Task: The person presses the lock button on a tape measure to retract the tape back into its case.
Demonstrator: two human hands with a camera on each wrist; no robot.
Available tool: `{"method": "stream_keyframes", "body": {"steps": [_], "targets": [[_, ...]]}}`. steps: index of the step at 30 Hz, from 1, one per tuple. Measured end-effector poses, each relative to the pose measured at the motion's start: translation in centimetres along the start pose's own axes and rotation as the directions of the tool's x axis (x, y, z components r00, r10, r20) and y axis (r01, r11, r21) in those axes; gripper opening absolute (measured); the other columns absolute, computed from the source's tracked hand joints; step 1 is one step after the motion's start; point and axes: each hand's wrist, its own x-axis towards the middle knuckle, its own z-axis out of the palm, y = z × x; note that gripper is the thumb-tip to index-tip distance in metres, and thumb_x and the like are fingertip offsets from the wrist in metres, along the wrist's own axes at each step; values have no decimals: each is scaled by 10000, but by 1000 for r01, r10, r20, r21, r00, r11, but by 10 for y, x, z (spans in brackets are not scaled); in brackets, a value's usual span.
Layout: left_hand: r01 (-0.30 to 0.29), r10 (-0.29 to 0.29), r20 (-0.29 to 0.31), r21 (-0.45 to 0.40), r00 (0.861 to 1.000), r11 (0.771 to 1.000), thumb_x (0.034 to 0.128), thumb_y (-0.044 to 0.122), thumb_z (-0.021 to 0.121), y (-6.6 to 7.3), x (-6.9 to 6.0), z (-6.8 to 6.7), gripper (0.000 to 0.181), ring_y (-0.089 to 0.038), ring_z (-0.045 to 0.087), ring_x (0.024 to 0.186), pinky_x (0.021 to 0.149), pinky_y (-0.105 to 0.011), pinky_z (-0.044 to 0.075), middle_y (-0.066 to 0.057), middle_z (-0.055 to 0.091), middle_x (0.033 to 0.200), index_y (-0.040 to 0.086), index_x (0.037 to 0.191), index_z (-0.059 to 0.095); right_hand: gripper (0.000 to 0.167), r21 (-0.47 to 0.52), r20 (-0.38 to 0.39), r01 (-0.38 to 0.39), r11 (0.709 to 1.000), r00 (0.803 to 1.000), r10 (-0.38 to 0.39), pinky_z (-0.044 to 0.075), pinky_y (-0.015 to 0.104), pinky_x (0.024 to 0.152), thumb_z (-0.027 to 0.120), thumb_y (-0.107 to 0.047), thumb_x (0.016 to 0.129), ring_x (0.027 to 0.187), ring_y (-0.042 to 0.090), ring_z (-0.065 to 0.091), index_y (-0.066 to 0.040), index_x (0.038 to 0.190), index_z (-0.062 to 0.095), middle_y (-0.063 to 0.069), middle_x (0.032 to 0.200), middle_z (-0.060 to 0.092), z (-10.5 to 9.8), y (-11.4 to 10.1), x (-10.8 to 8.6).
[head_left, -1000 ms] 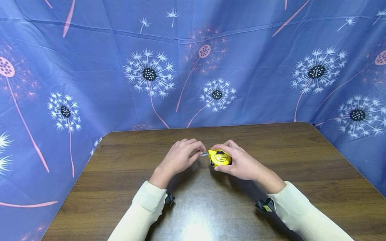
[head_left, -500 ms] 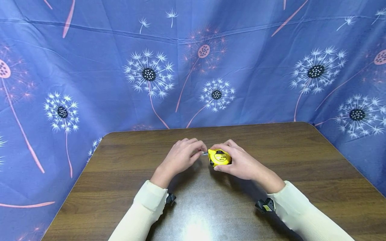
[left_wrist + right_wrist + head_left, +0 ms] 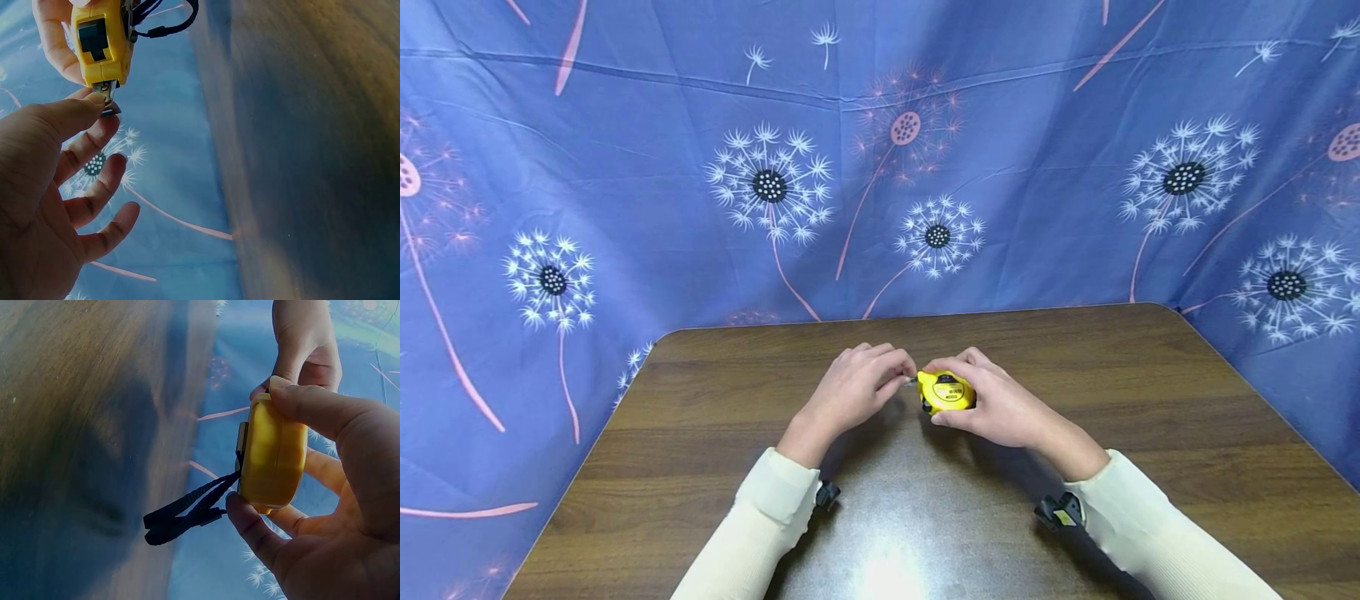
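Note:
A yellow tape measure (image 3: 947, 392) with a black button is held above the table by my right hand (image 3: 992, 404), thumb and fingers around its case. My left hand (image 3: 853, 392) pinches the metal end (image 3: 107, 94) of the blade between thumb and index finger. Its other fingers are spread, as the left wrist view shows. Only a very short piece of blade shows between the case and the left fingertips. From the case hangs a black wrist strap (image 3: 187, 512), seen in the right wrist view.
A brown wood-grain table (image 3: 715, 467) lies under both hands. Behind it and at the sides hangs a blue cloth (image 3: 1037, 208) with a dandelion print. A small black device (image 3: 1060, 511) sits at each wrist.
My left hand has shifted slightly right toward the case, and the bit of blade in sight has become shorter. My right hand and the tape measure stay almost in place.

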Motion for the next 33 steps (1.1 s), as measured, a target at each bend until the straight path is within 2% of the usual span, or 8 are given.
{"method": "stream_keyframes", "body": {"steps": [11,18,27,33], "targets": [[19,-19,6,-13,1000,1000,980,231,736,-1,-1,0,72,-124,637,915,787,-361,505,151,678,981,266,1034,705,623,-13,20,-20,1000,1000,20,518,320,746,894,-286,832,954,157,514,-227,1387,617,6,1133,524,1,0,1],[33,-33,1,-50,999,998,973,220,746,-4,-2,-3,96,-190,673,951,816,-386,506,130,683,993,249,1062,726,596,-39,-8,7,999,1000,-8,507,334,757,911,-262,808,942,155,535,-202,1339,647,44,1136,559,3,2,-1],[43,-43,8,-30,999,999,956,238,768,-5,-5,-6,108,-141,660,956,829,-387,512,134,686,989,259,1055,730,584,-37,-6,-7,999,1000,6,499,354,775,898,-278,826,952,156,537,-225,1347,639,26,1134,550,1,4,-2],[70,-69,29,-12,997,997,954,281,768,-8,-9,-8,113,-134,653,964,837,-390,506,145,684,998,274,1059,727,566,-46,-18,-8,999,1000,7,494,370,788,892,-267,830,955,156,529,-218,1338,647,14,1114,554,0,8,-5]]}}
